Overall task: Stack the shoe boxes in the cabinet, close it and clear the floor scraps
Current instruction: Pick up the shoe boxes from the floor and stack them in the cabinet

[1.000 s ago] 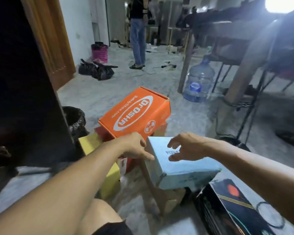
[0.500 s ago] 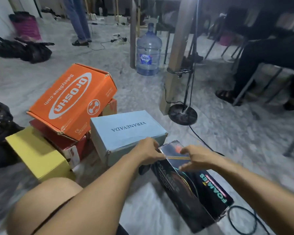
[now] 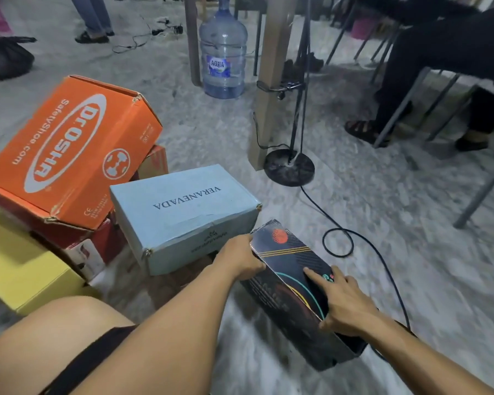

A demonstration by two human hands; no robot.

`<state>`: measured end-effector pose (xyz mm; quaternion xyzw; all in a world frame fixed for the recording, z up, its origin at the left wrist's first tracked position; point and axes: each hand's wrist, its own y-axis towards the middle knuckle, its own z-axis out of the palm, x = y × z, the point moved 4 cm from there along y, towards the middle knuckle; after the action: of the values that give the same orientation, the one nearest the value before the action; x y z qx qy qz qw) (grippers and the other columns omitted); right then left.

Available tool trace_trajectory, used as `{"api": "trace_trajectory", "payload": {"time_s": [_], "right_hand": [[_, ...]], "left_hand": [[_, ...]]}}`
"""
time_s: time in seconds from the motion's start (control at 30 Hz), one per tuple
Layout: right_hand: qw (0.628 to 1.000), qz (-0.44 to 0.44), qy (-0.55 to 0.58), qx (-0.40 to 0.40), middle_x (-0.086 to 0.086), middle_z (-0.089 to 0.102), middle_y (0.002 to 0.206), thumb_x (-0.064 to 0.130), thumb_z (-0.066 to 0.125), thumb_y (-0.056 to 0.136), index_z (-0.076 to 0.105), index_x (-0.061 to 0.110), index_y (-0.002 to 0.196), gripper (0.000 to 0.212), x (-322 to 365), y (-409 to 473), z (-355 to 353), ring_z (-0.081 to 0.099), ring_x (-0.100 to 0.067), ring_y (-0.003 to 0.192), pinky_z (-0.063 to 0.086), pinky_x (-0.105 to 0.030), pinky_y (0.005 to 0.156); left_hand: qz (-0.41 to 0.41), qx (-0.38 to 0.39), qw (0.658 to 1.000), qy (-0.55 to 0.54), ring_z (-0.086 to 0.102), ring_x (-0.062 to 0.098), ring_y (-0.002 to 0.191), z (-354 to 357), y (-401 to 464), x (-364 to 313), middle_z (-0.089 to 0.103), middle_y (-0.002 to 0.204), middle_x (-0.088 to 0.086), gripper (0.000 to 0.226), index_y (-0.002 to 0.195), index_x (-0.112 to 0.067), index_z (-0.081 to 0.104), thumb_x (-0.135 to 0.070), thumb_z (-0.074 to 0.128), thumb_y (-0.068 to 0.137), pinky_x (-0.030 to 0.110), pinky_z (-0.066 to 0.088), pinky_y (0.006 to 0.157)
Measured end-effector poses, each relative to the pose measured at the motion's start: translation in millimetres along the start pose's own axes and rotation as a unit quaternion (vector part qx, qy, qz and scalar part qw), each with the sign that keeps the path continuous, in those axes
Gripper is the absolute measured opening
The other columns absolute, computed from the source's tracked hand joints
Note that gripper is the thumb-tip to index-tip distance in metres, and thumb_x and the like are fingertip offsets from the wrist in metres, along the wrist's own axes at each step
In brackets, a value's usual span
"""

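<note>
A black shoe box (image 3: 293,269) with coloured stripes lies on the floor at lower right. My left hand (image 3: 240,259) grips its far left edge. My right hand (image 3: 344,302) lies on its lid, fingers spread and thumb hooked over the near edge. Just left of it sits a light blue box (image 3: 183,212) marked VERANEVADA. An orange box (image 3: 69,149) tilts on top of a red box (image 3: 94,246), with a yellow box (image 3: 23,269) at far left. The cabinet is out of view.
A black cable (image 3: 337,238) loops on the floor right of the black box, running to a round stand base (image 3: 288,166) by a wooden table leg (image 3: 271,81). A water jug (image 3: 223,52) stands behind. A seated person's legs (image 3: 439,67) and chair legs are at right.
My view has swung right and down, away from the dark cabinet. Both hands left the light blue box and came to the black box, where they now hold it.
</note>
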<state>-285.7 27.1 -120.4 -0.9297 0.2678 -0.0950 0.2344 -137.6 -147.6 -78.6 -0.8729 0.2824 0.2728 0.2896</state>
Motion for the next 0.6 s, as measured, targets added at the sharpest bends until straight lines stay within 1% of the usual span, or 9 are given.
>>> {"api": "trace_trajectory", "payload": {"time_s": [0.1,0.2,0.27,0.33,0.37,0.43,0.5,0.53,0.6], "right_hand": [[0.999,-0.040,-0.008,-0.011,-0.003,0.012,0.152,0.044,0.072,0.061,-0.001,0.055,0.145,0.112,-6.4,-10.4,0.7,0.024,-0.028,0.135,0.048,-0.047,0.094],[0.998,-0.053,-0.006,-0.021,0.000,0.004,0.158,0.053,0.069,0.065,0.003,0.051,0.147,0.106,-17.6,-22.1,8.3,0.012,-0.025,0.145,0.036,-0.051,0.107],[0.999,0.013,0.014,-0.044,-0.002,-0.005,0.161,0.055,0.069,0.062,0.005,0.048,0.148,0.108,-30.9,-28.8,17.5,0.001,-0.028,0.148,0.028,-0.056,0.111],[0.989,0.110,0.068,-0.073,-0.003,-0.014,0.160,0.061,0.072,0.055,0.005,0.045,0.149,0.117,-49.4,-35.9,27.4,-0.003,-0.034,0.147,0.030,-0.060,0.108],[0.980,0.144,0.109,-0.082,-0.004,-0.012,0.159,0.061,0.076,0.052,0.005,0.043,0.150,0.122,-57.7,-39.2,32.4,0.001,-0.035,0.147,0.033,-0.057,0.107],[0.962,0.166,0.194,-0.092,-0.009,0.006,0.156,0.051,0.085,0.050,0.011,0.040,0.151,0.126,-68.4,-43.4,40.7,0.022,-0.034,0.142,0.040,-0.044,0.103],[0.948,0.150,0.261,-0.099,-0.010,0.031,0.145,0.040,0.088,0.051,0.022,0.035,0.151,0.120,-72.9,-44.3,46.8,0.042,-0.029,0.128,0.043,-0.034,0.094],[0.943,0.139,0.282,-0.106,-0.008,0.039,0.138,0.037,0.088,0.050,0.027,0.034,0.150,0.117,-73.7,-44.7,48.3,0.047,-0.027,0.122,0.044,-0.033,0.090],[0.935,0.121,0.305,-0.133,-0.004,0.049,0.130,0.041,0.087,0.043,0.036,0.034,0.145,0.114,-73.9,-47.8,41.7,0.053,-0.023,0.114,0.047,-0.033,0.086]], "left_hand": [[-0.007,0.008,1.000,-0.001,0.062,0.030,0.096,4.3,2.1,1.4,0.066,0.107,0.009,0.024,0.099,-0.016,0.056,-0.022,0.065,0.077,0.033,0.049,0.076],[-0.039,0.040,0.998,0.014,0.062,0.032,0.101,13.1,3.3,6.6,0.064,0.111,0.012,0.032,0.110,-0.011,0.056,-0.015,0.065,0.080,0.031,0.046,0.074],[-0.043,0.063,0.995,0.055,0.062,0.032,0.105,18.5,3.0,7.6,0.065,0.115,0.012,0.029,0.111,-0.007,0.059,-0.012,0.064,0.083,0.032,0.046,0.076],[-0.039,0.087,0.992,0.084,0.061,0.032,0.108,22.6,-1.7,5.3,0.065,0.118,0.013,0.026,0.112,-0.005,0.062,-0.012,0.061,0.086,0.035,0.048,0.082],[-0.041,0.099,0.990,0.090,0.061,0.032,0.108,25.0,-3.2,5.9,0.065,0.118,0.013,0.023,0.109,-0.005,0.063,-0.013,0.061,0.087,0.035,0.048,0.082],[-0.059,0.121,0.986,0.098,0.064,0.029,0.097,29.5,-5.1,10.9,0.067,0.109,0.011,0.012,0.090,-0.008,0.063,-0.017,0.066,0.083,0.031,0.046,0.067],[-0.079,0.125,0.985,0.087,0.063,0.026,0.083,31.4,-6.8,14.0,0.063,0.094,0.012,0.011,0.077,-0.011,0.060,-0.016,0.070,0.078,0.024,0.039,0.054],[-0.082,0.120,0.987,0.070,0.060,0.024,0.078,30.7,-6.8,13.7,0.060,0.089,0.012,0.016,0.071,-0.013,0.057,-0.014,0.072,0.076,0.022,0.037,0.050],[-0.077,0.110,0.990,0.036,0.053,0.019,0.071,24.2,-9.9,5.6,0.058,0.083,0.010,0.028,0.067,-0.017,0.049,-0.013,0.076,0.074,0.021,0.036,0.048]]}}
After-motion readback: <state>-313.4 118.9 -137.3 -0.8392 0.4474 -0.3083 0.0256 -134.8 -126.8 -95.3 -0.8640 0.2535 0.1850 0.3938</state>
